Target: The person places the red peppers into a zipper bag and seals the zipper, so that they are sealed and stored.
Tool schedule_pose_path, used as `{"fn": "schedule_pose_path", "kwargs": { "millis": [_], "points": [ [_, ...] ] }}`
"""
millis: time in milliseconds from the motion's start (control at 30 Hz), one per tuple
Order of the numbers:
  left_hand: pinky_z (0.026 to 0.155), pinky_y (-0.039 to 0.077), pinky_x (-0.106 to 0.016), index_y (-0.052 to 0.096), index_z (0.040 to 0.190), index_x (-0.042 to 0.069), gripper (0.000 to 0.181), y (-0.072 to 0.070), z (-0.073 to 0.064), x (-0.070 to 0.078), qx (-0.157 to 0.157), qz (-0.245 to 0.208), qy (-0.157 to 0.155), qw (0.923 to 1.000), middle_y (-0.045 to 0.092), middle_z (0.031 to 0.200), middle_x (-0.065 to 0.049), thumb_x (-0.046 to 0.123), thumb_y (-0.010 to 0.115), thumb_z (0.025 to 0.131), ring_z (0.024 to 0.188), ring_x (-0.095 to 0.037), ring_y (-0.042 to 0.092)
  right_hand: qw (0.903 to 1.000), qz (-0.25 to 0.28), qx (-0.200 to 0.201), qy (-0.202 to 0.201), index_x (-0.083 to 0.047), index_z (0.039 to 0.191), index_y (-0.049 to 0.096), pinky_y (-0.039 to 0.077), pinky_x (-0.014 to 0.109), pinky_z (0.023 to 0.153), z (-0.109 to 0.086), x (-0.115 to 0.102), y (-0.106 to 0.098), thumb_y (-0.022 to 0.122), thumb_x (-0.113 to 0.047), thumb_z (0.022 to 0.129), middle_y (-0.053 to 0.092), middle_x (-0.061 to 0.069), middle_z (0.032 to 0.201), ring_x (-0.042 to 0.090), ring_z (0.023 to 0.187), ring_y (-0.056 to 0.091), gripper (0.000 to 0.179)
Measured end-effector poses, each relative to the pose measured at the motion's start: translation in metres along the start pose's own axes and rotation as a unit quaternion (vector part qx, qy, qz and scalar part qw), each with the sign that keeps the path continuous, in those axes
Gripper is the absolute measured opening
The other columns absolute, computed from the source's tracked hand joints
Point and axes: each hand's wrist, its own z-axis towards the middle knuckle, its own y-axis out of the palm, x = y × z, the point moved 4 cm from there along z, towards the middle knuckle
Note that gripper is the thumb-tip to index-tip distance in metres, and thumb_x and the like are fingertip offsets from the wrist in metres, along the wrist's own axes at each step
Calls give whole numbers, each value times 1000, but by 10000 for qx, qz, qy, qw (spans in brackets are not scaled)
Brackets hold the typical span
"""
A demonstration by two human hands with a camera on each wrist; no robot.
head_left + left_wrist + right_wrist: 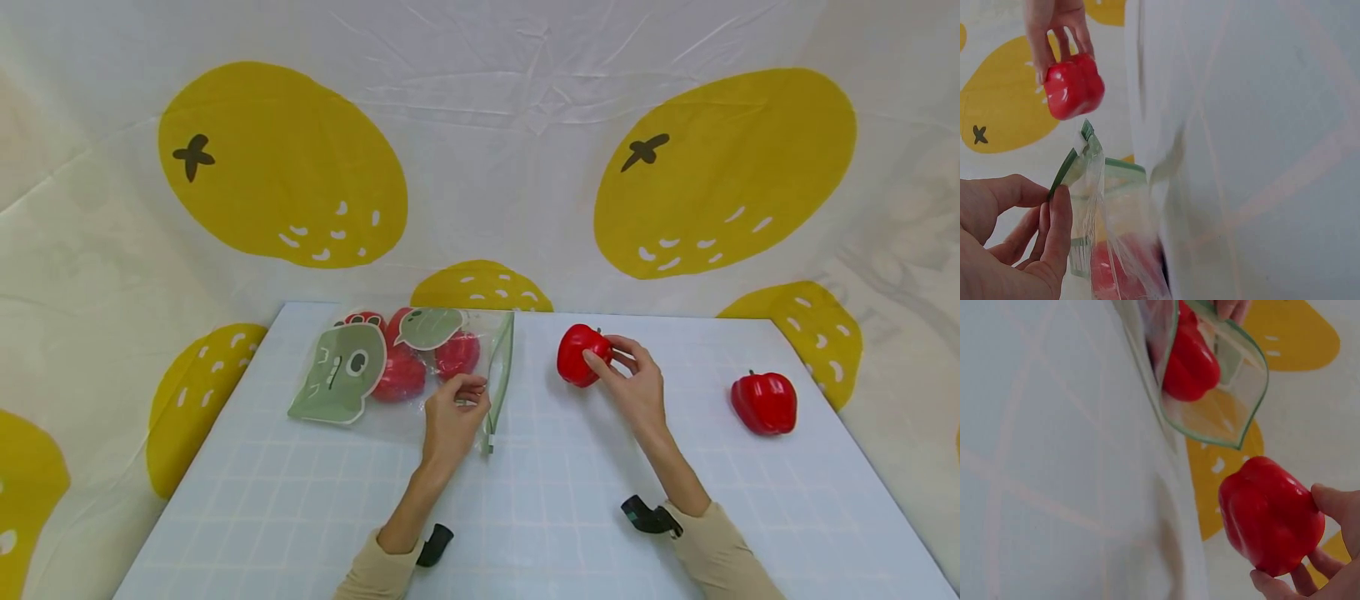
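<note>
A clear zip bag (408, 408) with green cartoon prints and a green zip edge lies at the table's back left, with several red bell peppers (400, 375) inside. My left hand (454, 417) pinches the bag's green edge (1063, 172) between thumb and fingers, and the mouth gapes in the right wrist view. My right hand (636, 387) grips one red bell pepper (1270, 515) by thumb and fingertips, above the table and right of the bag's mouth. Another red bell pepper (763, 403) sits at the table's right side.
The white table (555, 517) has a pale grid pattern. Behind it hangs a white cloth (495, 167) printed with big yellow fruits. A black wrist camera (649, 515) is strapped at the right sleeve, another camera (435, 546) at the left.
</note>
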Motion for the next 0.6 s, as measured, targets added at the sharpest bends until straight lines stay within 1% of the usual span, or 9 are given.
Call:
{"fn": "schedule_pose_path", "kwargs": {
  "millis": [67, 133, 233, 400, 500, 600],
  "points": [
    [79, 62, -33, 75, 104, 1, 15, 0, 0, 0, 1, -3, 17, 10000, 74, 96, -10, 3, 76, 89, 84, -24, 72, 10000, 62, -62, -17, -14, 141, 57, 54, 15, 85, 0, -1, 5, 80, -40, 89, 56, 5, 142, 25, 128, 53, 62],
    [79, 62, -32, 75, 104, 1, 15, 0, 0, 1, -5, 2, 19, 10000, 74, 96, -10, 3, 76, 89, 85, -24, 72, 9999, 93, -111, -28, -14, 140, 58, 55, 15, 83, 0, -2, 11, 80, -39, 89, 56, 5, 141, 24, 127, 54, 61],
    [78, 62, -32, 74, 104, 0, 15, 0, 0, 1, 12, -7, 30, 10000, 74, 96, -11, 3, 76, 89, 84, -24, 72, 9998, 107, -178, -29, -14, 139, 59, 56, 22, 88, 0, -3, 19, 81, -39, 89, 57, 5, 140, 24, 126, 54, 60],
    [78, 62, -32, 75, 103, -1, 15, 0, 0, 0, 68, -11, 53, 10000, 74, 94, -10, 2, 76, 88, 83, -24, 72, 9994, 150, -321, -49, -15, 138, 59, 56, 39, 97, -2, -6, 33, 81, -39, 89, 57, 5, 140, 24, 126, 55, 59],
    [77, 62, -32, 75, 103, -1, 15, 0, 1, 0, 77, -11, 29, 10000, 74, 94, -10, 2, 76, 88, 83, -24, 72, 9989, 219, -414, -80, -14, 138, 58, 55, 44, 99, -4, -7, 40, 81, -39, 89, 56, 5, 139, 25, 127, 55, 59],
    [78, 62, -32, 75, 103, 0, 15, 0, 1, 0, 58, -19, -15, 10000, 74, 95, -10, 2, 76, 88, 84, -24, 72, 9983, 279, -488, -118, -13, 137, 58, 55, 45, 100, -4, -8, 47, 81, -38, 89, 56, 6, 140, 27, 126, 55, 59]
  ]
}}
